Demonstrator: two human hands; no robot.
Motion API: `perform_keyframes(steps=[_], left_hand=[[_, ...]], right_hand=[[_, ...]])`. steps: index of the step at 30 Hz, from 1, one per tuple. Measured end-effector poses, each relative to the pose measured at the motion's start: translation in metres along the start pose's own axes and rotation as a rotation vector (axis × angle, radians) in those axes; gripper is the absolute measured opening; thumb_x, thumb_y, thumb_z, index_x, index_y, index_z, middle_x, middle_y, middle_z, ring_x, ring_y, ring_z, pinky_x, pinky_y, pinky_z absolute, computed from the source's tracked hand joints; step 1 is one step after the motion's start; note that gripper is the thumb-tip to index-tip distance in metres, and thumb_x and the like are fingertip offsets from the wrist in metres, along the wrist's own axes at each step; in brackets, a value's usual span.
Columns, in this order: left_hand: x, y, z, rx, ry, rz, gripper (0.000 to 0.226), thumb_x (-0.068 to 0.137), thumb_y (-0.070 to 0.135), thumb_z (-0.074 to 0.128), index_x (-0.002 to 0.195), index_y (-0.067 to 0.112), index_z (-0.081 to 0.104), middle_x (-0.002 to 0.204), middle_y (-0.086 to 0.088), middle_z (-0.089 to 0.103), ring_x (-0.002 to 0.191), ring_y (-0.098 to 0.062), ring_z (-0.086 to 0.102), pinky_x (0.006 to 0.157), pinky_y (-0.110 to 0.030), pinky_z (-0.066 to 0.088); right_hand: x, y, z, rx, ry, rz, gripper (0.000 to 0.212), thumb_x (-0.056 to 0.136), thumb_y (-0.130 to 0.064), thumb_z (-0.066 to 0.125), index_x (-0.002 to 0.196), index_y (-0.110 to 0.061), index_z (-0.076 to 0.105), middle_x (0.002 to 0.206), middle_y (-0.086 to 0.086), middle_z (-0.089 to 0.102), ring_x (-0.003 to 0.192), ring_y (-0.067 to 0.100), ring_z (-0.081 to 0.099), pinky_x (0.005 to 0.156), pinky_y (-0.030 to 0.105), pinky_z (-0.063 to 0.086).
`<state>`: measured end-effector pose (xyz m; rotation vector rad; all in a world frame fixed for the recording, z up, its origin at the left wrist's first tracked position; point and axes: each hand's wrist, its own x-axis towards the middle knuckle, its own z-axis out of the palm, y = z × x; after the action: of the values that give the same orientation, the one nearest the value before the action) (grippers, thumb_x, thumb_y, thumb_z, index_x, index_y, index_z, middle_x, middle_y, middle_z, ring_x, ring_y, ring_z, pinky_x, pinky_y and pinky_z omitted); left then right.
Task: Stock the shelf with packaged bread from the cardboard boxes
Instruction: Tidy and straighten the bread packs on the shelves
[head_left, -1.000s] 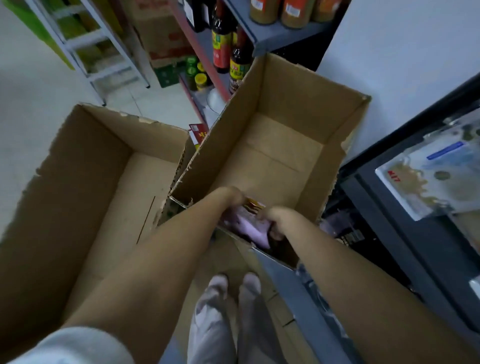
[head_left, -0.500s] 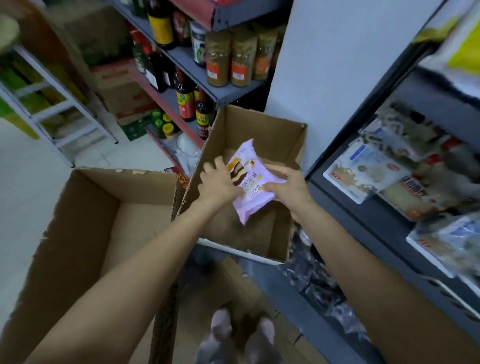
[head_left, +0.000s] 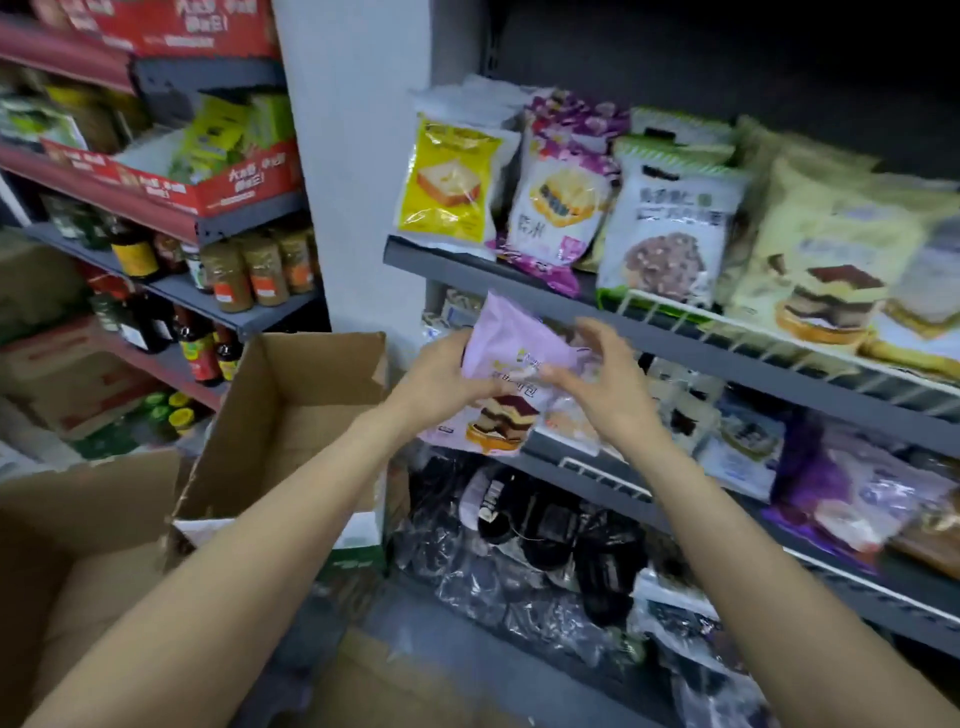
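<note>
Lifted from the box (head_left: 291, 410), the bread packet (head_left: 506, 379) stands upright, both hands' fingers (head_left: 558, 382) grasping it

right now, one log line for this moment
phase: carrying to shelf | left hand: grips pink pack | right hand: pinches pack | box: behind

Cardboard box (head_left: 291, 415) left of shelf (head_left: 675, 332)

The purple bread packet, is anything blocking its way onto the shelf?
Nothing visible stands in open air between the purple bread packet and the shelf. But the rows behind the shelf edge are already crowded with bread bags, so a free gap is hard to see. Both hands, left and right, hold it.
</note>
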<state>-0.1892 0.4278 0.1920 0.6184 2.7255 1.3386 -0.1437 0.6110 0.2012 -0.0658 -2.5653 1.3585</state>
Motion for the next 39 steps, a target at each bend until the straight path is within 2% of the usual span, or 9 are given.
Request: perform_keyframes(steps=[5,10,13,16,23,26,29,34,39], left_hand=[[-0.028,0.132,0.088,-0.378,-0.062,0.071,0.045,0.078,0.032,0.074,0.117,0.018,0.057,0.109,0.011,0.066,0.098,-0.005,0.063,0.075,-0.016,0.051],[-0.035,0.266,0.176,-0.556,-0.156,0.205,0.036,0.086,0.023,0.067,0.119,0.014,0.056,0.112,0.003,0.066,0.099,-0.009,0.064,0.083,-0.028,0.049],[-0.026,0.343,0.222,-0.452,-0.084,0.342,0.068,0.083,0.026,0.070,0.137,0.014,0.030,0.114,0.013,0.048,0.103,-0.005,0.050,0.081,-0.019,0.039],[-0.005,0.407,0.270,-0.352,-0.063,0.553,0.084,0.081,0.024,0.073,0.144,0.015,0.019,0.138,0.003,0.039,0.121,-0.005,0.042,0.099,-0.025,0.041],[0.036,0.521,0.383,0.048,-0.064,0.798,0.059,0.088,0.026,0.060,0.137,0.007,0.034,0.142,-0.010,0.027,0.130,-0.029,0.035,0.102,-0.042,0.039],[0.047,0.556,0.418,0.219,-0.047,0.817,0.054,0.090,0.015,0.052,0.139,0.003,0.032,0.142,-0.012,0.027,0.129,-0.030,0.034,0.100,-0.041,0.039],[0.053,0.583,0.452,0.410,-0.156,0.812,0.057,0.089,0.025,0.054,0.137,0.002,0.033,0.137,-0.016,0.034,0.128,-0.033,0.035,0.098,-0.042,0.039],[0.065,0.615,0.511,0.762,-0.315,0.729,0.114,0.066,0.072,0.064,0.148,0.009,0.016,0.150,-0.017,0.029,0.136,-0.035,0.030,0.108,-0.046,0.031],[0.084,0.632,0.537,0.830,-0.434,0.494,0.115,0.065,0.059,0.075,0.151,0.019,0.010,0.154,-0.009,0.029,0.136,-0.029,0.038,0.107,-0.044,0.038]], right_hand=[[-0.075,0.042,-0.135,0.270,0.077,0.217,0.085,0.075,-0.054,0.070,0.144,-0.025,0.029,0.143,-0.003,0.045,0.126,0.018,0.049,0.103,0.043,0.044],[-0.135,0.062,-0.264,0.432,0.268,0.114,0.017,0.087,-0.032,0.064,0.103,-0.027,0.065,0.108,0.000,0.071,0.102,0.022,0.066,0.091,0.041,0.052],[-0.157,0.078,-0.337,0.421,0.485,0.112,0.025,0.090,-0.034,0.061,0.110,-0.020,0.064,0.109,0.003,0.070,0.100,0.024,0.065,0.081,0.034,0.055],[-0.166,0.107,-0.406,0.388,0.684,0.146,0.039,0.089,-0.040,0.061,0.117,-0.013,0.062,0.111,0.008,0.068,0.100,0.026,0.065,0.073,0.032,0.054],[-0.191,0.164,-0.550,0.321,0.990,0.085,0.021,0.088,-0.031,0.065,0.095,-0.012,0.060,0.084,0.006,0.065,0.064,0.012,0.062,0.052,0.022,0.049],[-0.195,0.191,-0.603,0.344,1.094,0.096,0.021,0.085,-0.037,0.066,0.088,-0.017,0.062,0.090,0.011,0.068,0.072,0.024,0.063,0.064,0.037,0.054],[-0.199,0.223,-0.650,0.470,1.094,0.141,0.030,0.084,-0.034,0.067,0.094,-0.006,0.063,0.092,0.022,0.069,0.066,0.031,0.069,0.069,0.044,0.058],[-0.194,0.281,-0.716,0.418,1.044,0.190,0.019,0.083,-0.027,0.068,0.081,-0.012,0.057,0.089,0.020,0.064,0.066,0.033,0.068,0.064,0.045,0.059],[-0.174,0.334,-0.779,0.388,0.939,0.229,0.040,0.060,-0.055,0.066,0.078,-0.019,0.063,0.091,0.011,0.071,0.088,0.038,0.069,0.079,0.058,0.055]])
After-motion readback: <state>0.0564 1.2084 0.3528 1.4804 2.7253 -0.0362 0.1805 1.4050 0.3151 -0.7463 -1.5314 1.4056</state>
